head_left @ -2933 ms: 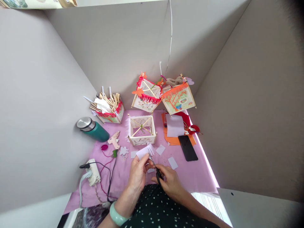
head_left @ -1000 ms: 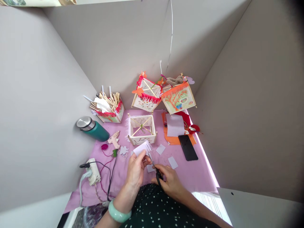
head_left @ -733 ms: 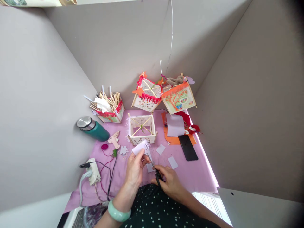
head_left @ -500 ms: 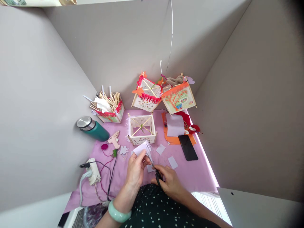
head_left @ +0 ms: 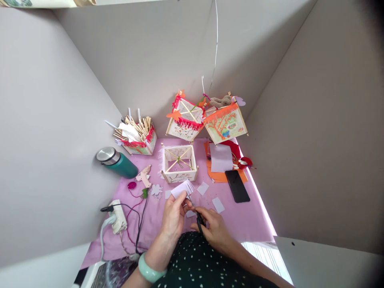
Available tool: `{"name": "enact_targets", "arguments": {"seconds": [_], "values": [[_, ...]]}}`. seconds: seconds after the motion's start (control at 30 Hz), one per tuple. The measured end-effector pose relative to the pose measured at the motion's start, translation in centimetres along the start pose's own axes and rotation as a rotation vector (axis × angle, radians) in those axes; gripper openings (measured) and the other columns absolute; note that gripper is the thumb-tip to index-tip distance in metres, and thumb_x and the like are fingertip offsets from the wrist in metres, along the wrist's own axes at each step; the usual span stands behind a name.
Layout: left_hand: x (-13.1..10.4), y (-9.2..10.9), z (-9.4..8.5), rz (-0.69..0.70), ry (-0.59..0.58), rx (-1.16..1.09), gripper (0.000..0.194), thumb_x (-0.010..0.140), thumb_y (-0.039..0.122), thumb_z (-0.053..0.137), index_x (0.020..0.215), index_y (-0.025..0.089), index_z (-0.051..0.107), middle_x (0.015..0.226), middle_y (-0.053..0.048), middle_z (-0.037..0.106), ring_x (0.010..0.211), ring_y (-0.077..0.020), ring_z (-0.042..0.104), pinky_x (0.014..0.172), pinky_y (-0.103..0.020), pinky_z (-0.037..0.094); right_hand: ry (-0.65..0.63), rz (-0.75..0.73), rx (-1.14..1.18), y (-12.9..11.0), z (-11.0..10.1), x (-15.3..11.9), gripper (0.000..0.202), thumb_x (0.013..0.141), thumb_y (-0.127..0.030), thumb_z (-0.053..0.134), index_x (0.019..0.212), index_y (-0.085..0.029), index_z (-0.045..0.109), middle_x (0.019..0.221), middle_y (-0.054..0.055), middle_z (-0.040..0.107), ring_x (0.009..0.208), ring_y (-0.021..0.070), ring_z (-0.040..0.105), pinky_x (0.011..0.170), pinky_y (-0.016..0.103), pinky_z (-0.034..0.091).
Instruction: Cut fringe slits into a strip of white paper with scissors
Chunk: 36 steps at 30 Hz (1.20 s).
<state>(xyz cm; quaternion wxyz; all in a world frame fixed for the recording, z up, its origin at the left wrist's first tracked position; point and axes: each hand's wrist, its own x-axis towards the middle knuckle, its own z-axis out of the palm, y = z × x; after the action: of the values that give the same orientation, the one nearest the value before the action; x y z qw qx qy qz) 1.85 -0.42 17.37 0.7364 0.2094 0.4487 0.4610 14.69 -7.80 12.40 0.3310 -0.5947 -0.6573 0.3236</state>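
Fingers of the left hand (head_left: 173, 216) are pinching a fringed white paper strip (head_left: 183, 189), while the right hand (head_left: 212, 229) is wrapped around black scissors (head_left: 196, 214) with the blades at the paper's edge, just above the pink tablecloth (head_left: 240, 220). Right behind that sits an open stick-frame lantern (head_left: 179, 164), then two decorated lanterns (head_left: 207, 120) further back.

Plain grey partition walls (head_left: 144, 52) boxed in my bench (head_left: 240, 220) on three sides, meeting in a corner straight ahead. A pink cloth (head_left: 156, 224) covered the bench top. Daylight fell from the right, leaving a bright strip (head_left: 264, 208) along the cloth's right edge. A thin wire (head_left: 216, 36) hung down in front of the back wall.
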Motion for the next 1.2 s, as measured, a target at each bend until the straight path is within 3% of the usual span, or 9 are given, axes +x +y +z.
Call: {"name": "enact_targets", "arguments": {"seconds": [1.2], "values": [[0.02, -0.23, -0.10, 0.001, 0.014, 0.050, 0.028, 0.070, 0.031, 0.077, 0.088, 0.013, 0.064, 0.056, 0.001, 0.061, 0.053, -0.0120, 0.056, 0.056, -0.025, 0.049, 0.071, -0.041, -0.036, 0.40, 0.21, 0.43, 0.031, 0.090, -0.041, 0.058, 0.108, -0.017, 0.067, 0.072, 0.004, 0.066, 0.064, 0.0173, 0.057, 0.061, 0.027, 0.042]]}}
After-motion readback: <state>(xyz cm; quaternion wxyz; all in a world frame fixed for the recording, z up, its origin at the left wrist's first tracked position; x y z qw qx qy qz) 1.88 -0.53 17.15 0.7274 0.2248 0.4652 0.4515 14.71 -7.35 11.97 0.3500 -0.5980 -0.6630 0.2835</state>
